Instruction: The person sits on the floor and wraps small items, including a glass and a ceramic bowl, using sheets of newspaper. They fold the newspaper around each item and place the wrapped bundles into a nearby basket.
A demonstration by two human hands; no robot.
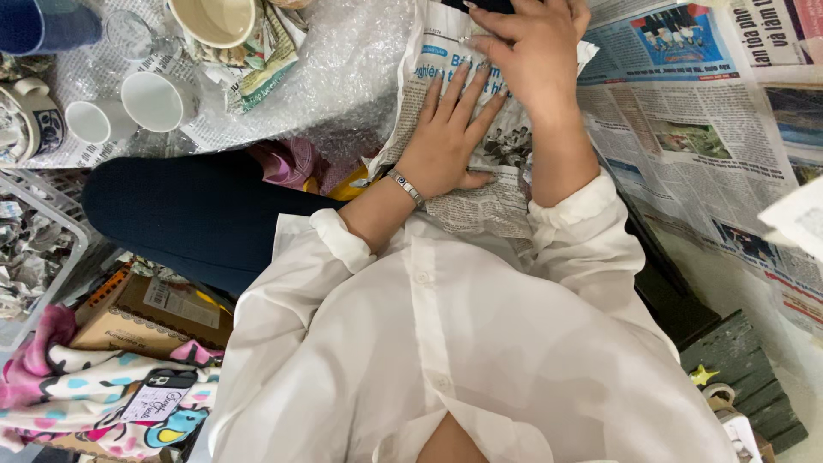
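Bright, even light falls from above with soft, faint shadows. The white shirt is nearly washed out, and the bubble wrap glints. The view bends at its edges; focus is fairly sharp throughout.

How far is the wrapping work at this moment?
Done: I cannot tell; no clearly finished bundle shows. In hand: the left hand lies flat on a newspaper-wrapped bundle, and the right hand presses its upper part. Whatever is inside is hidden. Left: two white cups, a cream mug and a patterned cup lie bare on the bubble wrap.
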